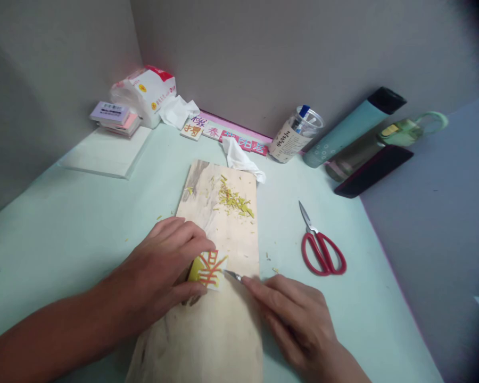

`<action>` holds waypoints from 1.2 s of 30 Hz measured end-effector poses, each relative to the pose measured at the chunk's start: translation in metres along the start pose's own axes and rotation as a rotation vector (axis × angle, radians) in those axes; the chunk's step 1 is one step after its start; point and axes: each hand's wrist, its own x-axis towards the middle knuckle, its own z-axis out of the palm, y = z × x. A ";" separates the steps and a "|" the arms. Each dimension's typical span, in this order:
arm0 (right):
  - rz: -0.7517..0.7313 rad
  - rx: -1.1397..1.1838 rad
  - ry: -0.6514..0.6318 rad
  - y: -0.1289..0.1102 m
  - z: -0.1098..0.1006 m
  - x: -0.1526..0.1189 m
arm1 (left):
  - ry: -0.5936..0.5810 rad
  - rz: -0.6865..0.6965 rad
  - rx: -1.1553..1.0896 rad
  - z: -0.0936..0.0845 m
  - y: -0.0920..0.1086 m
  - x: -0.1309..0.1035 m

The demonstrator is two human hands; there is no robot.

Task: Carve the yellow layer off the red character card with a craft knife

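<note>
Via remote feed, I have left grip (170,260) pinching yellow block (203,274) over wooden board (231,340), right grip (297,319) closed round knife (233,275), tip at block's right edge; I judge short, shallow strokes, block braced, blade angled clear of left grip, best.

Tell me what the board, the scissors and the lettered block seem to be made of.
Board: wood, matt and pale, with streaky grain. Scissors: smooth metal blades, by their grey sheen; red handles probably plastic, evenly coloured. Lettered block: possibly matt rubber, given the similar yellow shavings nearby; uncertain.
</note>
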 end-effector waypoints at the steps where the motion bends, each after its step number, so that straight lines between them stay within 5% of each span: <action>1: -0.009 -0.007 -0.016 -0.001 0.000 0.000 | 0.000 -0.004 0.003 0.000 0.000 0.000; 36: -0.127 -0.252 -0.052 -0.003 0.004 -0.006 | -0.010 0.016 0.011 -0.001 0.001 0.002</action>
